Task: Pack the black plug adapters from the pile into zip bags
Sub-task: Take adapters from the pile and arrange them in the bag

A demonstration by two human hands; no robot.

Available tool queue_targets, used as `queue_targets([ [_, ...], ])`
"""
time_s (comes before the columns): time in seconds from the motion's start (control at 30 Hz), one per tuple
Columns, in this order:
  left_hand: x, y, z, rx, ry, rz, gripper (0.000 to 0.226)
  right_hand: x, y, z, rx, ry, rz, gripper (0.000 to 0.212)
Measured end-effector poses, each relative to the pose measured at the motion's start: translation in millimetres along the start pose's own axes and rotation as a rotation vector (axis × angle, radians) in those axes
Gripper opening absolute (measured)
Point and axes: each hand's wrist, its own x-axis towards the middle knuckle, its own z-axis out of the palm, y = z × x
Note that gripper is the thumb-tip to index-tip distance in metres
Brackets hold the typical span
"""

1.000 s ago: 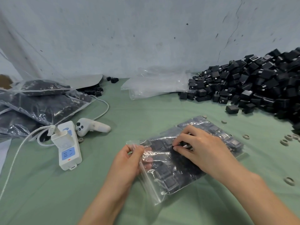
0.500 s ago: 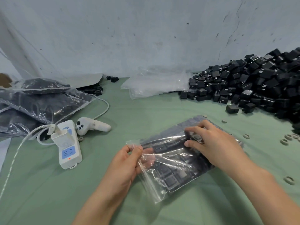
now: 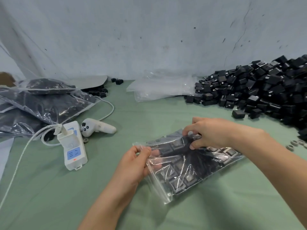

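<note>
A clear zip bag filled with several black plug adapters lies flat on the green table in front of me. My left hand pinches the bag's open left edge between thumb and fingers. My right hand grips the bag's far upper part, its curled fingers and thumb pressing on the adapters through the plastic. A large pile of loose black plug adapters lies at the right against the wall.
Filled zip bags are stacked at the left. A stack of empty clear bags lies by the wall. A white power strip with cable and a white controller sit left of the bag. Small rings lie at the right.
My right hand has moved from the middle of the bag up to its far edge and now grips there. My left hand keeps its pinch on the open edge.
</note>
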Motion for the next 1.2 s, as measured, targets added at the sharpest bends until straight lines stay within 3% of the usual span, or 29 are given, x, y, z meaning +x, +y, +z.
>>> queue_targets([
  [0.27, -2, 1, 3, -0.052, 0.011, -0.030, 0.014, 6, -9, -5, 0.030, -0.077, -0.010, 0.043],
  [0.43, -4, 3, 4, -0.086, 0.007, -0.031, 0.014, 13, -21, -18, -0.149, -0.120, -0.064, 0.047],
  [0.67, -1, 1, 1, -0.137, -0.001, -0.051, 0.013, 11, -25, -32, -0.191, -0.114, -0.034, 0.043],
  [0.83, 1, 1, 1, -0.133, -0.049, -0.079, 0.027, 10, -35, -24, -0.182, -0.130, -0.088, 0.062],
  [1.1, 1, 2, 1, -0.105, -0.003, -0.040, 0.019, 12, -34, -22, -0.118, -0.114, -0.080, 0.051],
  [1.2, 0, 2, 2, -0.098, -0.003, -0.039, 0.012, 13, -32, -21, 0.027, -0.091, -0.072, 0.043],
])
